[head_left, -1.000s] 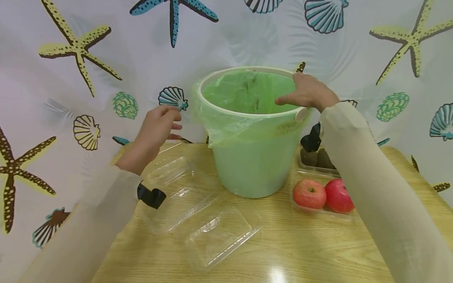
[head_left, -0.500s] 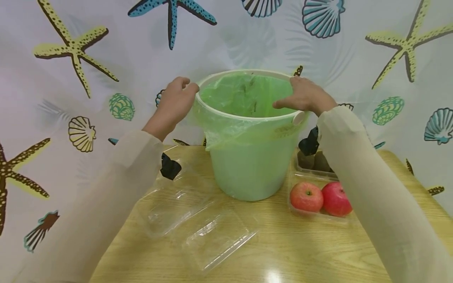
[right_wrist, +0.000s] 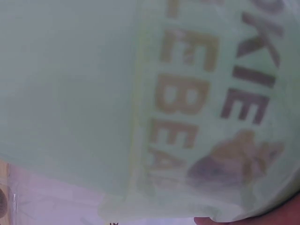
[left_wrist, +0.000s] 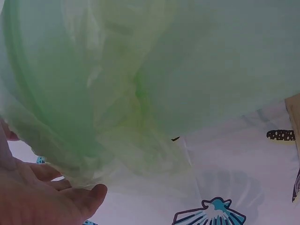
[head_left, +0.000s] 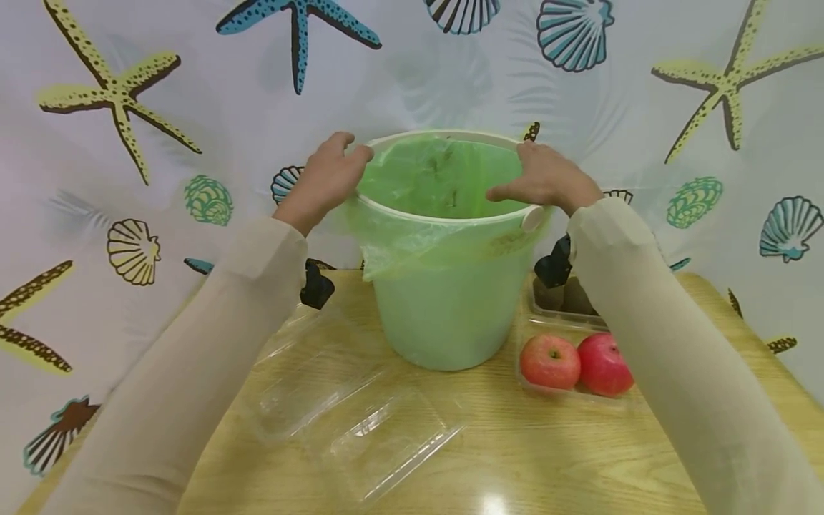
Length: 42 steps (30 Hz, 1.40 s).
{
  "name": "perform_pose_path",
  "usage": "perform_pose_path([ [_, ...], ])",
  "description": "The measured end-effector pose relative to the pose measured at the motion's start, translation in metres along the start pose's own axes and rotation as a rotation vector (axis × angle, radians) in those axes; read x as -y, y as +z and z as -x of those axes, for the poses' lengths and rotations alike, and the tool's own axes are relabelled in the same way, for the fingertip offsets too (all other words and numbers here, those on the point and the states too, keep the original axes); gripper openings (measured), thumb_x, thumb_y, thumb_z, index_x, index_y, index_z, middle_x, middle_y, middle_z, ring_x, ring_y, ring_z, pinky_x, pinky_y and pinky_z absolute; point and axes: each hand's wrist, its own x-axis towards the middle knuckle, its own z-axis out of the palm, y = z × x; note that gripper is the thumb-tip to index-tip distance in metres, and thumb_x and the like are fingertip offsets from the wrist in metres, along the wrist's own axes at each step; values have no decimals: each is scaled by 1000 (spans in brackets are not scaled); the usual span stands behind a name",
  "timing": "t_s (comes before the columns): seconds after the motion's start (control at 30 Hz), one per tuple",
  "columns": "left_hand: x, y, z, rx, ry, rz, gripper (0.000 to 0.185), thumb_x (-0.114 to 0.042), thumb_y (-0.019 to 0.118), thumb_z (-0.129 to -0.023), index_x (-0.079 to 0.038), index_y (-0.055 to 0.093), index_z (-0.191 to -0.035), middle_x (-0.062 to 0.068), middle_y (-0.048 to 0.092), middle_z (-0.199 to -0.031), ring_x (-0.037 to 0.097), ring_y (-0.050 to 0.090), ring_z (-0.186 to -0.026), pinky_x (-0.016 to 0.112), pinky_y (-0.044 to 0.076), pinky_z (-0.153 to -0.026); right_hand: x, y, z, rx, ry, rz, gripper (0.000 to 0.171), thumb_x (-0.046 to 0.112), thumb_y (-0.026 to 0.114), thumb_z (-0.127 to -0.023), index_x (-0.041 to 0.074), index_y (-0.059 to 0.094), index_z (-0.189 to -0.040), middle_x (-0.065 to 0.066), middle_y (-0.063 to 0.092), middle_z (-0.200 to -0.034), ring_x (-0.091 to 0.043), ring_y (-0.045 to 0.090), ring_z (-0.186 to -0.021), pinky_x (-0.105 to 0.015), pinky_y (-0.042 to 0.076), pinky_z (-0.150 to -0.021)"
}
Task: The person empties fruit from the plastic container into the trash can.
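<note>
- Gripping the pale green plastic bucket (head_left: 444, 315) by its cream rim, you're setting your left hand (head_left: 328, 175) and right hand (head_left: 547, 179) on opposite sides, fingers curling over the edge.
- The bucket is standing upright mid-table, directly between your palms, both equally near.
- The translucent green bag liner (head_left: 412, 229) is draping over the rim under your fingers.

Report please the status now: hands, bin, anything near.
Left hand and right hand grip the rim of the green plastic bin with green bag liner. Clear plastic trays left, two red apples right.
</note>
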Motion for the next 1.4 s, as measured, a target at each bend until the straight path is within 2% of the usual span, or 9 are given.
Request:
perform_pose_path([
  [0.27, -4, 1, -13, 54, 29, -96, 69, -44, 22, -100, -11, -5, -154, 7, -2, -161, 28, 5, -148, 49, 16, -118, 1, -1, 0, -1, -1, 14, 97, 49, 55, -90, 1, -2, -152, -19, 1, -159, -37, 6, -147, -52, 13, -118],
  [0.47, -2, 5, -25, 107, 66, -201, 69, -41, 24, -100, -7, -3, -153, 11, -2, -161, 31, 3, -148, 49, 13, -119, -1, 1, 0, -14, -6, -19, 95, 49, 54, -90, 0, 1, -152, -20, 5, -159, -37, 9, -146, -52, 15, -117],
  [0.57, -3, 5, -30, 151, 125, -296, 69, -36, 26, -100, -3, -4, -153, 14, -4, -160, 31, -1, -148, 47, 9, -120, -3, 1, 2, -43, -1, -94, 90, 51, 47, -93, 2, 0, -153, -17, 4, -160, -36, 9, -147, -52, 15, -118],
  [0.7, -6, 4, -35, 212, 170, -385, 69, -32, 26, -100, 0, -7, -151, 16, -10, -159, 30, -7, -148, 44, 4, -121, -7, 2, 6, -84, 1, -296, 80, 55, 32, -98, 11, -6, -153, -7, -6, -161, -28, -2, -149, -49, 9, -119],
  [0.83, -8, 2, -35, 256, 139, -428, 69, -31, 25, -99, 3, -6, -150, 19, -11, -158, 32, -9, -147, 43, 2, -121, -9, 5, 12, -111, -54, -428, 71, 52, 24, -100, 15, -2, -154, -2, -9, -161, -22, -7, -148, -47, 6, -120],
  [1.0, -10, 3, -36, 280, 121, -470, 69, -32, 24, -100, 6, -4, -149, 22, -8, -158, 34, -6, -147, 44, 4, -121, -21, 13, 28, -104, -117, -411, 67, 50, 20, -101, 13, 0, -154, -2, -14, -160, -20, -13, -147, -47, -1, -120],
  [1.17, -12, 2, -36, 284, 120, -502, 68, -33, 24, -100, 7, -2, -149, 24, -6, -158, 36, -4, -147, 46, 6, -120, -37, 22, 53, -90, -181, -415, 67, 49, 20, -102, 17, -6, -153, 1, -17, -159, -18, -18, -146, -51, -6, -118],
  [1.27, -14, 2, -36, 289, 124, -509, 68, -33, 24, -100, 8, -2, -149, 24, -6, -157, 37, -3, -147, 46, 7, -120, -45, 26, 66, -74, -221, -474, 65, 46, 24, -102, 21, -7, -154, 3, -11, -160, -22, -9, -148, -57, 3, -117],
  [1.4, -16, 4, -36, 304, 115, -509, 69, -33, 23, -100, 8, -5, -148, 24, -9, -157, 36, -6, -146, 46, 5, -120, -56, 32, 81, -28, -185, -497, 66, 46, 28, -102, 23, -5, -154, 0, -4, -161, -29, 1, -148, -62, 10, -114],
])
